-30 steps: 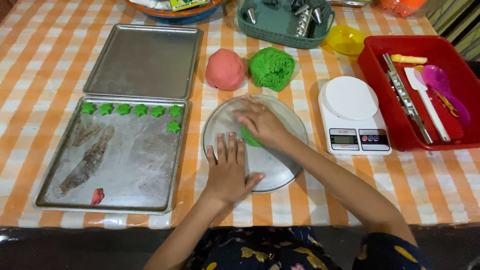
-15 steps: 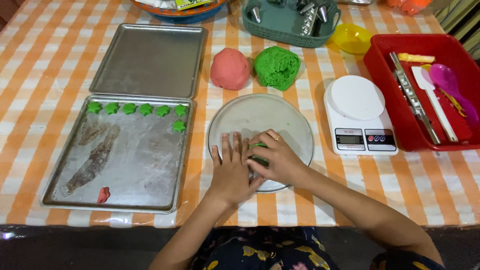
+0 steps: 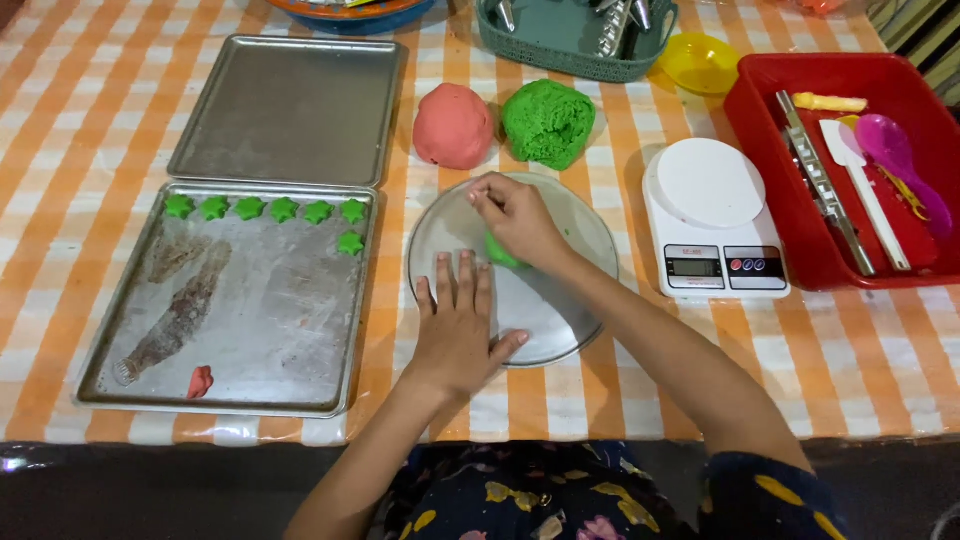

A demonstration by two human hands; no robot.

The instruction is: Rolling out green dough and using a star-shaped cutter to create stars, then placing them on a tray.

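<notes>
Left hand: the left hand (image 3: 458, 335) lies flat and open, fingers spread, palm down on the near-left rim of the round metal plate (image 3: 580, 225) — it grips nothing.
Right hand: the right hand (image 3: 518, 218) is curled over the middle of the plate, palm pressing down on a small piece of green dough (image 3: 497, 252); only a sliver of the dough shows beneath the palm, and whether the fingers close around it cannot be told.
Green dough piece: on the plate, under the right hand, just beyond the left hand's fingertips.
Plate: on the checked orange-and-white worktop (image 3: 60, 130), between the near baking tray and the kitchen scale.
Near baking tray: the near baking tray (image 3: 250, 340) sits left of the plate — a row of green dough stars (image 3: 283, 210) lines its far edge, one more star below the row's right end, and a small red dough bit (image 3: 201, 381) lies near its front edge.
Far baking tray: the far baking tray (image 3: 290, 110) lies just behind the near one.
Dough lumps: a red dough ball (image 3: 453, 125) and a green dough lump (image 3: 548, 122) sit side by side just beyond the plate.
Scale: the white kitchen scale (image 3: 712, 215) stands right of the plate.
Red bin: the red bin (image 3: 770, 120) at far right holds a spatula, a purple spoon and a metal strip.
Behind: a yellow bowl (image 3: 698, 62) and a green basket (image 3: 560, 45).
</notes>
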